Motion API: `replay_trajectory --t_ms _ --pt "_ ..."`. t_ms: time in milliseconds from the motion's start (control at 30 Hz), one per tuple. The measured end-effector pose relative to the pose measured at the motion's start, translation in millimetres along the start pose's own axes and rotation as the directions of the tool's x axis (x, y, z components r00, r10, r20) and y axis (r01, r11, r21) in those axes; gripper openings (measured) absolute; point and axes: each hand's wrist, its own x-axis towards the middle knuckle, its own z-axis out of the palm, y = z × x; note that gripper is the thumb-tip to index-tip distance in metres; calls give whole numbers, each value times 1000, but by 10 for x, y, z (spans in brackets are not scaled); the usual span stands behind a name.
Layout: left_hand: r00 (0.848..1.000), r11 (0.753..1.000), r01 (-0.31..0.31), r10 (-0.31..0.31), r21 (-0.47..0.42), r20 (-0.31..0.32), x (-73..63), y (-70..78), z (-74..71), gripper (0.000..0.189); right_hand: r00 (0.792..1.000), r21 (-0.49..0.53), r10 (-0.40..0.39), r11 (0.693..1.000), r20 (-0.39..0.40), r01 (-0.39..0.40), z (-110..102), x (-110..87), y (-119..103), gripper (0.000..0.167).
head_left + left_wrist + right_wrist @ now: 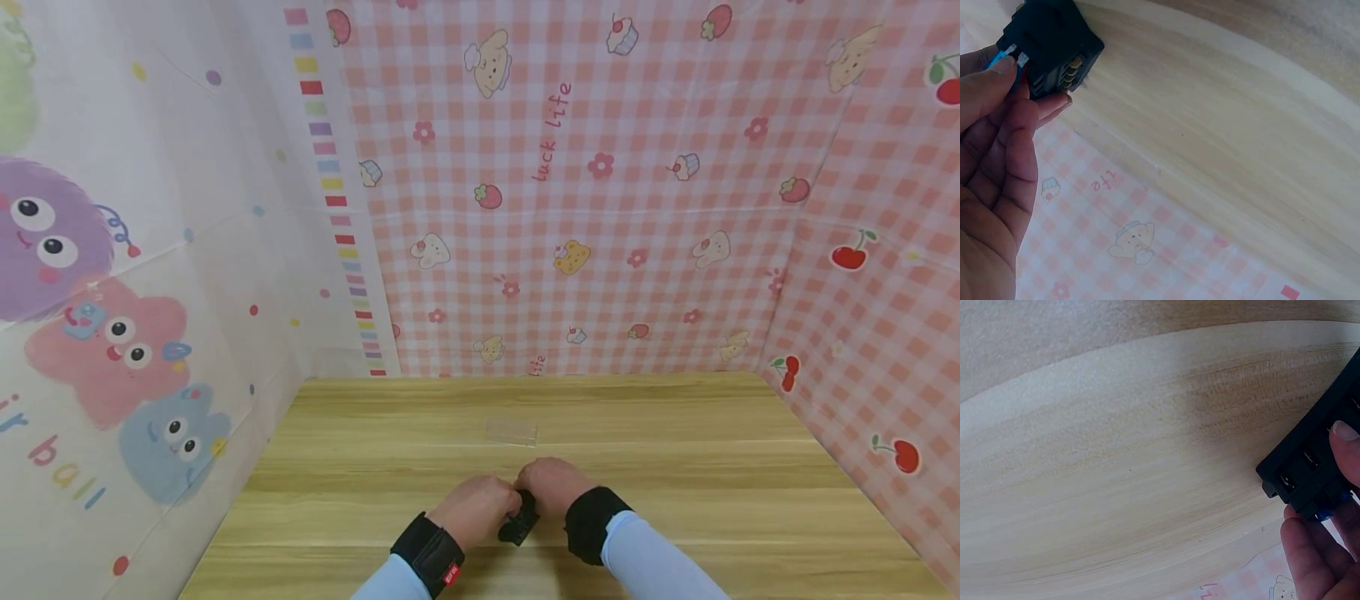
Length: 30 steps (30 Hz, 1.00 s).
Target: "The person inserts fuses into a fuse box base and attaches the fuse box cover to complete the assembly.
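A black fuse box (519, 527) is held between both hands, just above the tabletop. Its slots with metal contacts face the right wrist view, and brass-coloured terminals (1071, 74) show in the left wrist view. My right hand (557, 486) grips the box, thumb across its slotted face and fingers underneath. A small blue blade fuse (1002, 60) with two metal prongs is pinched by my left hand (480, 507), its prongs against or close to the box; whether they are inside a slot I cannot tell. Blue bits (1324, 514) also show at the box's lower edge in the right wrist view.
A clear plastic cover (512, 432) lies on the wood-grain table (360, 467), beyond the hands. Printed cloths hang around it: a pink checked one (637, 217) behind, a white cartoon one (225, 250) at left, and one with cherries (862, 333) at right.
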Motion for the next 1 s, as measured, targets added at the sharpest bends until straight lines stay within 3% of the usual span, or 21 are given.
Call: replay_trajectory --t_ms 233,533,1000 --pt "1000 1000 -8 8 -10 14 -9 -13 -14 22 1000 -13 -13 1000 -5 13 -18 -8 -9 21" --pt "997 995 -69 67 72 28 -6 -14 -36 24 998 -43 -52 998 -32 50 -14 -19 10 21" --pt "998 997 -49 47 56 48 -7 -15 -62 24 997 -56 -66 996 -25 65 4 -8 17 22"
